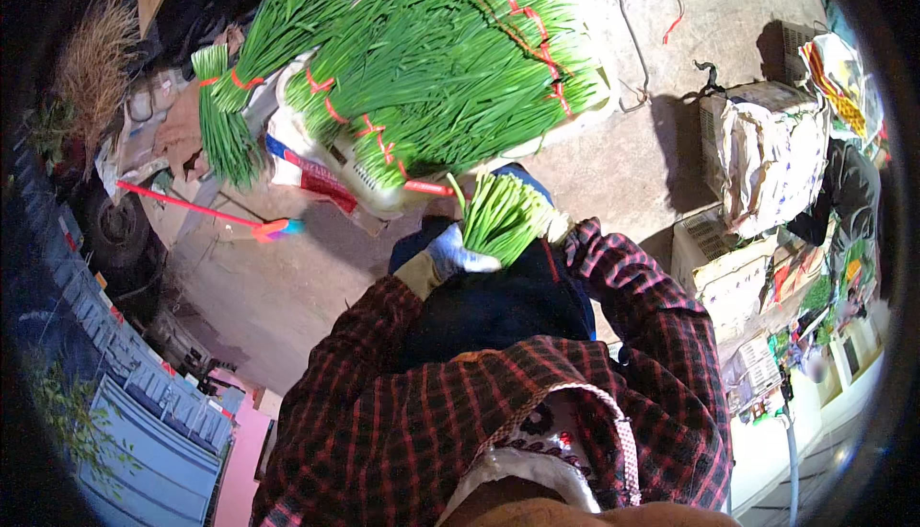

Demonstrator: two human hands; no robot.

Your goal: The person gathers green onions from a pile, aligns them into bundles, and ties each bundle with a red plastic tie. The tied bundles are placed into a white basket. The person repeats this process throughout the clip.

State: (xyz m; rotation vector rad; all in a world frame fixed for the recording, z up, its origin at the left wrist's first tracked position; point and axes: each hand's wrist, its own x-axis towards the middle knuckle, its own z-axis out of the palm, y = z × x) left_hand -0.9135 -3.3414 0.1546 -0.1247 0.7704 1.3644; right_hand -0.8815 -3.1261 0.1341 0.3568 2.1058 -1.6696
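Note:
A bundle of garlic chives (503,221) rests above my lap, its pale cut stems facing up. My left hand (458,250), in a white and blue glove with a tan cuff, grips it from the left with the thumb along its near side. From the right, my right hand (562,228) holds the same bundle; its fingers are mostly hidden by the stems and the plaid sleeve. Just beyond, a white plastic crate (611,96) is heaped with long green chives (431,74) tied with red bands (543,45). One red band end (429,188) lies near the held bundle.
More tied chive bunches (248,81) lie left of the crate. A red-handled tool (194,203) with an orange and blue end is on the left. Stacked crates (765,160) stand at right, beside a person in a dark jacket (852,189). A dark cord (625,17) crosses the concrete floor (690,17).

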